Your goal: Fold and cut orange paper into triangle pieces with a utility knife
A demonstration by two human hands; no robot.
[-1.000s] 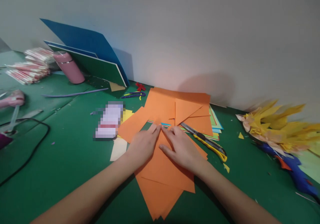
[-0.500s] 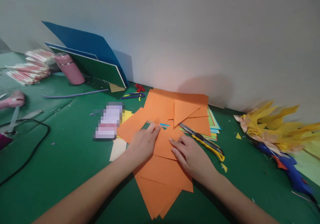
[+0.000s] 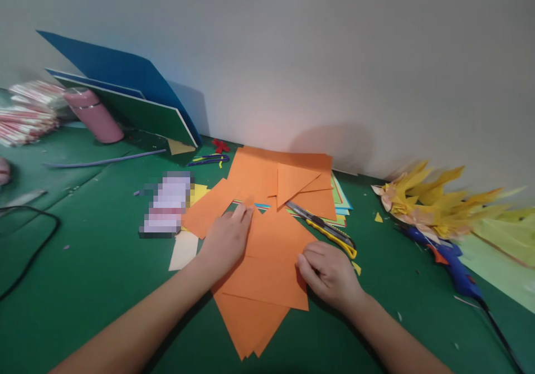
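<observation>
With nearer left hand (image 3: 227, 237) flat, gripping nothing, touches layered orange paper (image 3: 270, 268) at its 4 o'clock, aligned 12-to-6 lengthwise; curls right hand (image 3: 329, 271) loosely at the paper's 3-o'clock edge, hold unclear.

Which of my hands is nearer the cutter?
Your right hand, curled near the yellow handle end of the cutter. The left hand is farther off, resting on the orange paper.

Left hand (image 3: 228, 237) touches orange paper (image 3: 276, 240) — right hand (image 3: 330, 273) curled at its edge.
</observation>
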